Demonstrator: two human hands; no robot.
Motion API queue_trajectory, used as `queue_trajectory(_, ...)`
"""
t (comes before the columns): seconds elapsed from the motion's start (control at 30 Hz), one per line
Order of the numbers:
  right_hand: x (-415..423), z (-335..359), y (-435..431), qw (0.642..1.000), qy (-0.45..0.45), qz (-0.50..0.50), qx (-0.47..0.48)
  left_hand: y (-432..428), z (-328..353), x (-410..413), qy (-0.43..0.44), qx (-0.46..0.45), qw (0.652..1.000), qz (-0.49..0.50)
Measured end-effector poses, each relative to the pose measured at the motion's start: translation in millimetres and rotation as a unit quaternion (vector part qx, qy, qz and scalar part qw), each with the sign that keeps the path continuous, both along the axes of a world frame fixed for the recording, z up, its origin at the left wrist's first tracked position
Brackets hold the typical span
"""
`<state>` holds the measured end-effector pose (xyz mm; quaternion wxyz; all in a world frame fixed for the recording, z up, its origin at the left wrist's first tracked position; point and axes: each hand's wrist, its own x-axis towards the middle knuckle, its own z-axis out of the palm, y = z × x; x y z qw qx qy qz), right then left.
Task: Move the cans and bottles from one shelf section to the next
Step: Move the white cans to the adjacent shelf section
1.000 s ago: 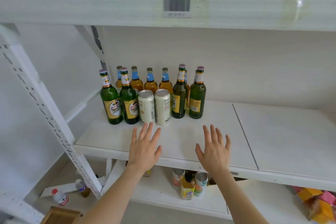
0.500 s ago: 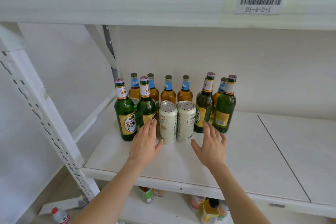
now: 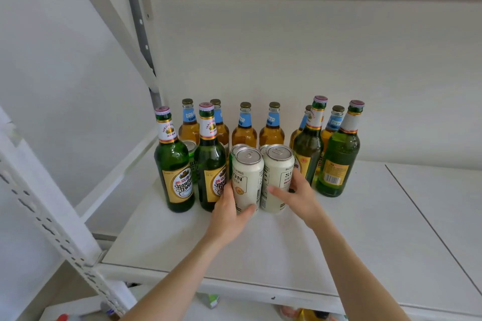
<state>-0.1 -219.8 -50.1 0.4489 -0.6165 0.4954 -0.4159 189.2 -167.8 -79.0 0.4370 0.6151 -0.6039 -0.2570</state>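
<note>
Gripping the two front cans squarely is what the step in hand appears to call for. The left hand is wrapped round the lower body of the left white can, thumb across the front and the fingers hidden behind it; the right hand is curled on the right white can, thumb on the front and fingers round the far side, though how firmly either is pressed cannot be told. Both cans are seen upright, touching each other, at the middle of the frame on the left shelf section, and neither looks lifted yet.

The cans are closely hemmed in. A green bottle is touching or just beside the left hand's knuckles, another green bottle stands further left, and a darker green bottle is close behind the right hand's fingers, with one more green bottle at the right. A row of amber bottles is lined up along the back wall, and further can tops are glimpsed behind the front pair (how many cannot be counted).

A straight lift should be preferred before any sideways travel, so that the tall, top-heavy bottles are not nudged over. The cans should be kept upright, separated slightly, and carried low toward the bare right shelf section, beyond the seam at the right of the frame, then set down well back so that room is left for what follows
</note>
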Motion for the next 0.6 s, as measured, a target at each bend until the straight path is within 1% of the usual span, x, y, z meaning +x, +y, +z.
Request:
queue_trajectory(0.1,1,1,-2,1.000,-0.027,0.008,0.002,-6,-3,-6,0.062,0.015,0.998,0.020)
queue_trajectory(0.2,-1,5,2,0.999,-0.050,0.005,0.007,-9,-3,-8,0.093,0.023,0.995,0.027)
queue_trajectory(0.4,-10,13,17,0.996,-0.079,0.008,0.034,1,5,-1,0.094,0.045,0.995,0.001)
queue_trajectory(0.6,-8,21,36,0.992,-0.093,-0.005,0.080,22,17,14,0.108,0.110,0.987,-0.053)
